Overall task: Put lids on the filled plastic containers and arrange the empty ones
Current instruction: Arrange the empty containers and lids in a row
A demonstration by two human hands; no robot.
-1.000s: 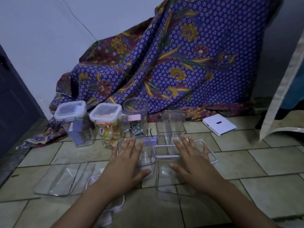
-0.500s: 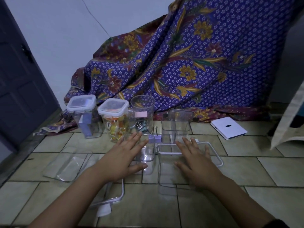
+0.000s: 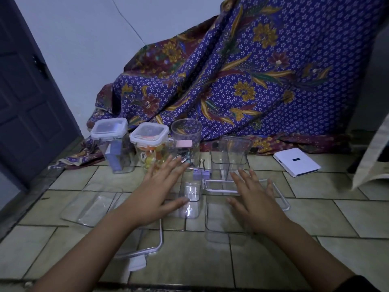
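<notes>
Taking the open round container as the landmark: it stands on the tiled floor at the foot of the patterned cloth, holding binder clips and a pink slip, and it has no lid on, so by my reading it is the one filled container left to close. To its left stand two square containers already capped, the nearer one full of bright small items and the farther one holding something bluish; that part of the job looks done. To its right an empty clear square container stands upright. Nearer the person than the landmark lie the loose pieces: a small clear container on its side, a larger clear one lying flat, a white-rimmed lid beside it, a second lid under the left forearm, and another clear container far off to the left. All of these seem yet to be sorted. The left hand hovers flat just before the landmark, its grip spread and holding nothing; the right hand is likewise spread and empty over the flat container and lid. A purple binder clip sits right at the landmark's base, and a white box lies well to its right. Clear overlapping plastic in dim light makes edges hard to tell, which may slow matching a lid.
</notes>
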